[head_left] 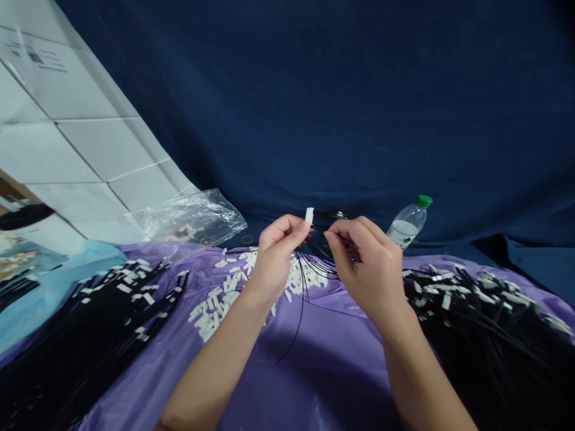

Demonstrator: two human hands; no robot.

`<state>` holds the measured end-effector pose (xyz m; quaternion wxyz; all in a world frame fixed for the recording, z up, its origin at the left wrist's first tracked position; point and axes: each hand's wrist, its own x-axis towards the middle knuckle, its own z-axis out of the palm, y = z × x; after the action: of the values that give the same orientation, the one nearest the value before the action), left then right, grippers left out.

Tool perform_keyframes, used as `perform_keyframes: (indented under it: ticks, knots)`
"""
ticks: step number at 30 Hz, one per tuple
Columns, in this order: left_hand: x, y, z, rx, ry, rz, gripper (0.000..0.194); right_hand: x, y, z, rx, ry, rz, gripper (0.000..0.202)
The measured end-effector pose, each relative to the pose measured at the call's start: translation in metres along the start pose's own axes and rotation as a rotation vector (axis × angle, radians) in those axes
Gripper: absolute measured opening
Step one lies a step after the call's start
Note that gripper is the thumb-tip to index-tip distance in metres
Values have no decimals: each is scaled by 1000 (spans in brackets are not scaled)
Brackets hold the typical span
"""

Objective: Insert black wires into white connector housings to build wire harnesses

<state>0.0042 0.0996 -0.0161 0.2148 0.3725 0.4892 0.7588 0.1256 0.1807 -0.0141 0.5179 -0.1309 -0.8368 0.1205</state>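
My left hand (281,245) pinches a small white connector housing (309,216) between thumb and fingertips, held upright above the table. Just right of it, my right hand (366,248) has thumb and index finger closed on a thin black wire (320,227) near the housing. More black wires (314,257) hang down in a loose bundle between and below both hands, and one curls lower over the purple cover. Whether the wire tip sits inside the housing I cannot tell. Behind and below the hands lies a spread pile of loose white housings (220,302).
Black wires with white ends lie in heaps at left (103,341) and right (485,335) on the purple cover (309,359). A clear plastic bag (193,218), a green-capped bottle (408,221) and white boxes (90,143) stand around. A dark blue cloth (341,102) hangs behind.
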Motion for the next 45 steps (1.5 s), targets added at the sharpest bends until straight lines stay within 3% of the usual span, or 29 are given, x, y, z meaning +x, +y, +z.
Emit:
perform_keyframes:
  ticks: [6, 10, 12, 14, 16, 19, 24, 31, 40, 45]
  knots:
    - [6, 3, -5, -57, 55, -24, 12, 4, -5, -9, 42, 8, -35, 5]
    - [19, 7, -20, -268, 251, -156, 14, 4, -8, -14, 100, 136, -19, 3]
    - [26, 9, -29, -366, 356, -232, 16, 2, -6, -15, 151, 138, -9, 7]
    - [32, 11, -38, -432, 431, -294, 14, 1, -3, -13, 203, -1, -13, 5]
    - [36, 12, -44, -464, 452, -333, 11, 0, 0, -10, 249, -268, -17, 1]
    - [39, 12, -50, -483, 426, -368, 14, -1, 3, -1, 362, -635, -20, 19]
    - [39, 11, -53, -506, 408, -388, 16, -1, 6, 14, 617, -887, -100, 42]
    - [39, 12, -53, -513, 395, -397, 17, 1, 13, 15, 824, -985, -44, 38]
    - [37, 14, -48, -511, 429, -409, 17, -7, 14, 31, 521, -835, -9, 38]
    - [38, 13, -51, -516, 416, -396, 17, -4, 14, 28, 766, -1045, -68, 39]
